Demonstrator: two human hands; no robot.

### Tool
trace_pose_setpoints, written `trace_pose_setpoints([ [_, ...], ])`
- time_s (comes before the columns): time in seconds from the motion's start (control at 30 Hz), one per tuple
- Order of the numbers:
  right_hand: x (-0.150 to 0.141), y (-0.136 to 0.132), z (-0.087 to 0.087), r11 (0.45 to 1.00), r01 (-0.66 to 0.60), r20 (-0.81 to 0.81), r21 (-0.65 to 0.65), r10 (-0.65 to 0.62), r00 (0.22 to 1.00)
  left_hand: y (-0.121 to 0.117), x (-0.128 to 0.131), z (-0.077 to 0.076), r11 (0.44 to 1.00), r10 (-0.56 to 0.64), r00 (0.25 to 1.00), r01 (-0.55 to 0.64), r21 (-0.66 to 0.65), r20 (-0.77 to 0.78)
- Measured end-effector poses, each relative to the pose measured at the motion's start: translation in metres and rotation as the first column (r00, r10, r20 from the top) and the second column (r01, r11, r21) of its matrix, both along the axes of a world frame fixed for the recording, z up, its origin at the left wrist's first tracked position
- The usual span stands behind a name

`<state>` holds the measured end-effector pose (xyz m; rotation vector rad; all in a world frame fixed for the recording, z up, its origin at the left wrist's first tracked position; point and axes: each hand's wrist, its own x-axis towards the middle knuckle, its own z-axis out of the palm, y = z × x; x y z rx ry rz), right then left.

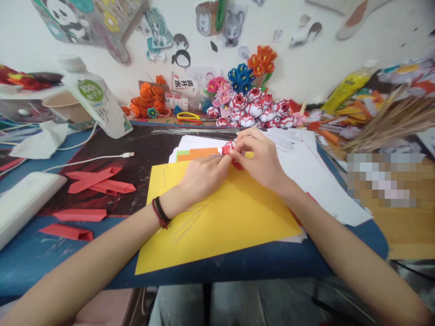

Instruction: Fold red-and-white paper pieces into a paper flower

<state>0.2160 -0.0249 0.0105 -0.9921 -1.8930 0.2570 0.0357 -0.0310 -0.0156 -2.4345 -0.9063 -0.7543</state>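
A small red-and-white folded paper flower [228,147] is pinched between my two hands, above the far part of a yellow paper sheet [217,222]. My left hand [207,174] is closed on it from the left, its fingertips partly hidden. From the right, my right hand [260,156] grips its edge with thumb and forefinger. Thin wires [192,222] lie on the yellow sheet beside my left wrist. Orange paper [199,154] and white sheets [312,174] are stacked under and behind the hands.
Folded red paper strips [102,181] lie at left, near a white power bank [30,203] with a cable. A white bottle [97,99] stands behind them. Many finished paper flowers [254,108] are heaped at the back. Thin sticks [384,113] and a yellow bottle [350,86] are at right.
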Motion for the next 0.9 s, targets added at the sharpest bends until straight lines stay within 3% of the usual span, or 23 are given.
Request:
trace_pose_setpoints([
  [0.17, 0.005, 0.007, -0.002, 0.997, -0.074, 0.024, -0.038, 0.075, 0.997, 0.001, -0.002, -0.002, 1.0, 0.024, 0.999, -0.023, -0.017, 0.03],
  [0.33, 0.008, 0.011, -0.009, 0.967, -0.157, -0.094, -0.198, 0.141, 0.986, 0.001, -0.003, -0.002, 0.999, 0.03, 0.999, -0.029, -0.038, 0.034],
  [0.47, 0.008, 0.011, -0.013, 0.939, -0.15, -0.204, -0.309, 0.089, 0.975, 0.001, -0.003, -0.003, 0.998, -0.013, 1.0, 0.014, -0.054, 0.023],
  [0.63, 0.008, 0.012, -0.015, 0.92, -0.183, -0.208, -0.346, 0.115, 0.971, 0.002, -0.004, -0.004, 0.997, -0.037, 0.999, 0.037, -0.068, 0.004],
  [0.9, 0.007, 0.015, -0.014, 0.91, -0.134, -0.273, -0.392, 0.024, 0.962, 0.0, -0.003, -0.001, 0.995, -0.066, 0.998, 0.065, -0.078, -0.006],
])
